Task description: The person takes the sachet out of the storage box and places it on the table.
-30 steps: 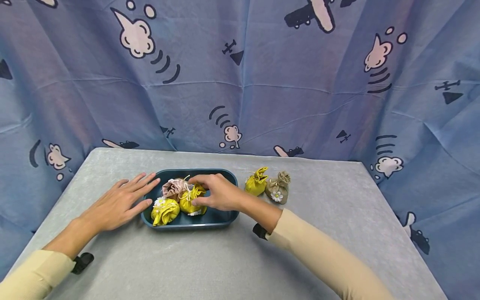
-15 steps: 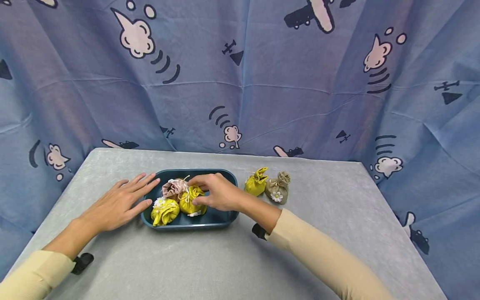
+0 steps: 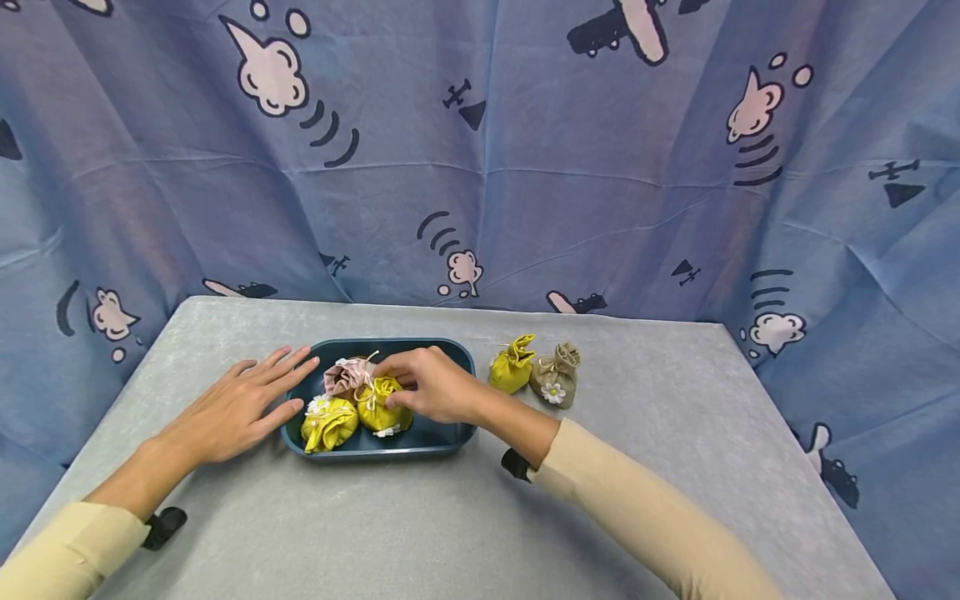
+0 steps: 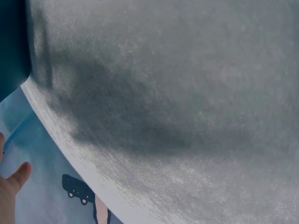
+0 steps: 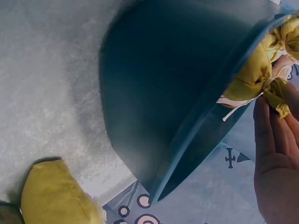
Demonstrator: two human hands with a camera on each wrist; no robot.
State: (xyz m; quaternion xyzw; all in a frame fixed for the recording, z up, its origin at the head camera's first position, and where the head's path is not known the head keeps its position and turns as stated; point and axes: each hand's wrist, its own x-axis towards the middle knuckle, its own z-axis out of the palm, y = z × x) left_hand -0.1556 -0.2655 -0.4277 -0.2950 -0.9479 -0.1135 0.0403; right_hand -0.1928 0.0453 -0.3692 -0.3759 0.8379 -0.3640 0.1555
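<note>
A dark teal tray (image 3: 375, 452) holds two yellow drawstring pouches and a pink one. My right hand (image 3: 435, 385) reaches over the tray and pinches the gathered top of the right-hand yellow pouch (image 3: 381, 414). In the right wrist view, fingers and thumb lie on either side of that pouch's neck (image 5: 276, 95). The other yellow pouch (image 3: 330, 425), with white flowers, lies at the tray's left end. Behind them rests the pink pouch (image 3: 347, 377). My left hand (image 3: 240, 407) has its fingers straight and spread, fingertips right at the tray's left rim.
Right of the tray, a third yellow pouch (image 3: 512, 367) stands on the grey table (image 3: 360, 533). Next to it stands a beige pouch (image 3: 557, 379) with a white flower. A blue patterned curtain (image 3: 390, 125) hangs behind the table.
My right fingers have drawn slightly closer together on the yellow pouch's top, which has shifted a little left. The left hand has stayed in place.
</note>
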